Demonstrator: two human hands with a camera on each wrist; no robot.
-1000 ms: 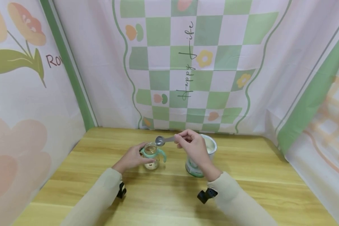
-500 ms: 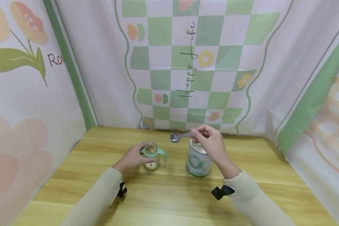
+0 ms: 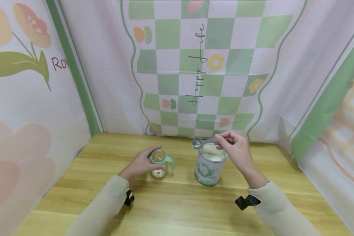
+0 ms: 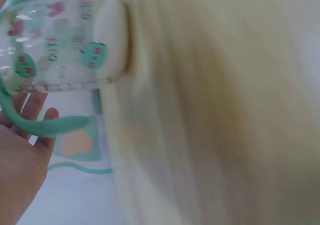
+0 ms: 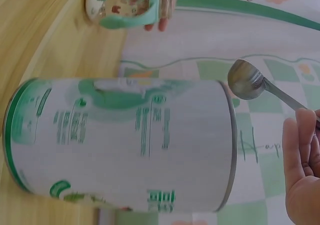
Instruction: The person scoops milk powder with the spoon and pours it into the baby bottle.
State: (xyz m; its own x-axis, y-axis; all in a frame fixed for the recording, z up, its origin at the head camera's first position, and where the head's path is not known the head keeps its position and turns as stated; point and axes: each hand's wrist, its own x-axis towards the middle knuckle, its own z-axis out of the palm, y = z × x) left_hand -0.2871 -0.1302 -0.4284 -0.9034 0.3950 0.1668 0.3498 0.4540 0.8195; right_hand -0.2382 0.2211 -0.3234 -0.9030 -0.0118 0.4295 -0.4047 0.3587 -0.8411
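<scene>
A small clear baby bottle (image 3: 159, 164) with mint-green handles stands open on the wooden table (image 3: 177, 209); my left hand (image 3: 141, 163) grips its side. In the left wrist view the bottle (image 4: 55, 50) shows a little powder at its base. My right hand (image 3: 236, 149) pinches the handle of a metal measuring spoon (image 3: 198, 143), whose empty bowl hovers over the left rim of an open white-and-green powder can (image 3: 207, 165). The right wrist view shows the spoon (image 5: 247, 81) just above the can (image 5: 125, 145), apart from it.
Printed cloth walls (image 3: 194, 65) close in the table on the left, back and right. The can stands just right of the bottle, a short gap between them. Bare wood lies in front of both.
My right hand carried the spoon rightward, from above the bottle's mouth to above the can. My left hand stayed on the bottle.
</scene>
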